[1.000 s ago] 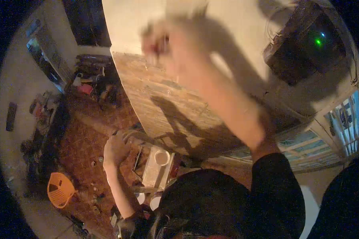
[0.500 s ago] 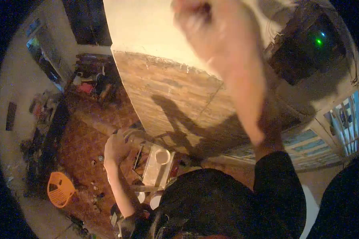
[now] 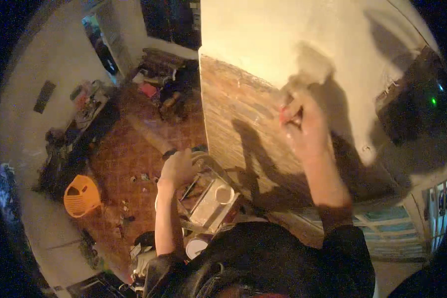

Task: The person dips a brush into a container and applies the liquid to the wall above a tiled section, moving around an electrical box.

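My right hand (image 3: 307, 126) is raised close to the wall, at the brown wood-grain lower part. Its fingers are curled together, with a small red patch at their tips; motion blur hides what they hold. My left hand (image 3: 178, 168) is lower down, its fingers bent over the curved rail (image 3: 208, 160) at the top of what looks like a stepladder. A pale platform (image 3: 207, 211) sits beside that hand, and a round white container (image 3: 224, 194) stands on it. Another round white container (image 3: 197, 247) is partly hidden lower down, near my body.
The wall (image 3: 253, 30) is cream above and brown below, ending in a vertical edge on the left. An orange basket (image 3: 83, 197) stands on the red-brown floor (image 3: 129, 154) among small scattered items. A dark device (image 3: 417, 107) with a green light hangs at right.
My right hand has come down from the cream upper wall to the brown part. The view has swung left, while my left hand stays at the rail.
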`<state>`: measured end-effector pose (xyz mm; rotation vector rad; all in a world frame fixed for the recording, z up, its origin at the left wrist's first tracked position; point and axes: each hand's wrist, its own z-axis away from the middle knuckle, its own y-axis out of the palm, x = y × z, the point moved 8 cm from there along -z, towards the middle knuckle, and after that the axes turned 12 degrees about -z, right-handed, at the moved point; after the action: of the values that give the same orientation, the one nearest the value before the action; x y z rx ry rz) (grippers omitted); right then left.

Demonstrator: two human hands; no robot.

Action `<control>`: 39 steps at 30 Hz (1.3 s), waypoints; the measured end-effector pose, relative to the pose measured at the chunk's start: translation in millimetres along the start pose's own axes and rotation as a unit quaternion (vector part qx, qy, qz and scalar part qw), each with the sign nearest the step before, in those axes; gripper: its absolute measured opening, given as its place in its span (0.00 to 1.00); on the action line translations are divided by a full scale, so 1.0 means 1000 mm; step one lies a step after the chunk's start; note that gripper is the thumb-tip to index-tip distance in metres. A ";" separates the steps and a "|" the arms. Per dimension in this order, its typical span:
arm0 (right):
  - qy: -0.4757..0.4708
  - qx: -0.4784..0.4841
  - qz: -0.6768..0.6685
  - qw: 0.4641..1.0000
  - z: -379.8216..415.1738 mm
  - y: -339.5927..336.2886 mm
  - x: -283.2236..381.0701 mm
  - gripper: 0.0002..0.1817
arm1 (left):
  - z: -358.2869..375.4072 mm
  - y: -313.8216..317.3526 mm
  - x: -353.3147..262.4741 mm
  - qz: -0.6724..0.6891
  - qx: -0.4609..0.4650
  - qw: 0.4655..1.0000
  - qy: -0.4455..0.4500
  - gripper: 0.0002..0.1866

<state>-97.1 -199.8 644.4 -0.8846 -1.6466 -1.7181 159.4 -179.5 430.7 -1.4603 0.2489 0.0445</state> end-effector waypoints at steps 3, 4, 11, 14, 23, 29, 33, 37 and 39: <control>0.007 0.051 -0.038 0.998 -0.005 0.006 0.001 0.10 | 0.005 -0.013 -0.003 0.025 -0.012 1.000 -0.016 0.23; 0.031 0.074 -0.072 0.994 -0.008 0.004 -0.010 0.10 | 0.009 -0.025 -0.009 0.020 -0.014 0.999 -0.026 0.23; 0.118 0.012 -0.093 0.989 0.013 -0.019 -0.049 0.09 | 0.015 -0.038 -0.017 0.015 -0.004 0.999 -0.037 0.22; 0.048 0.072 -0.099 0.991 0.011 -0.007 -0.019 0.13 | 0.013 -0.038 -0.020 0.009 0.006 1.000 -0.027 0.22; 0.109 0.025 -0.115 0.987 0.026 -0.026 -0.053 0.13 | 0.007 -0.021 -0.028 -0.018 0.006 0.994 0.108 0.14; 0.156 0.007 -0.104 0.982 0.012 -0.051 -0.087 0.10 | 0.005 -0.021 -0.029 0.037 0.043 0.996 0.067 0.14; 0.127 0.061 -0.111 0.984 0.028 -0.015 -0.036 0.11 | 0.004 -0.006 -0.007 0.005 0.017 0.999 0.037 0.14; 0.130 -0.005 -0.113 0.985 0.001 -0.030 -0.046 0.08 | 0.006 -0.014 -0.010 0.015 0.042 0.998 -0.032 0.15; 0.151 0.051 -0.091 0.983 -0.011 -0.053 -0.082 0.07 | 0.010 -0.027 -0.019 0.039 0.045 0.997 -0.041 0.15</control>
<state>-91.2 -210.1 547.0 -0.4103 -1.6313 -1.7692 147.5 -170.7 461.6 -1.3565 0.2376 0.1553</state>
